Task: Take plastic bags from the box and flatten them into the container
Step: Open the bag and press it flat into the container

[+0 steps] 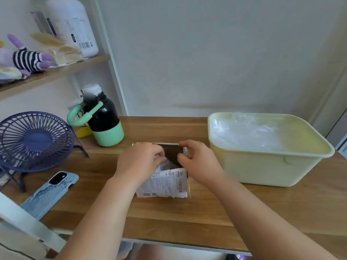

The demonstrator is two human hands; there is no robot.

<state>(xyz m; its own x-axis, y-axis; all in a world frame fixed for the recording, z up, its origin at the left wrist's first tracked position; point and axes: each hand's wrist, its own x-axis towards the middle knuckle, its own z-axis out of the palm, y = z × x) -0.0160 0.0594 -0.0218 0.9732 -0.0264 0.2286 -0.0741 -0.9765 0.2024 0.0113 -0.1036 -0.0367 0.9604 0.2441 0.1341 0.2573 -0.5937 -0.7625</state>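
Wooden surface (206, 212) carries the box (169, 182) centrally, with the container (262, 166) just right of it and plastic bags (249, 134) lying inside. At the box mouth the left hand (139, 162) curls in, apparently pinching a bag (163, 166); the right hand (199, 162) grips the rim. Advise: steady the box, draw one bag straight up.

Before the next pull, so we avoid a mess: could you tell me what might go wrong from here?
The box looks light; if the right hand loosens its grip, it may lift with the plastic bag that the left hand pinches. The bottle close behind could be knocked.
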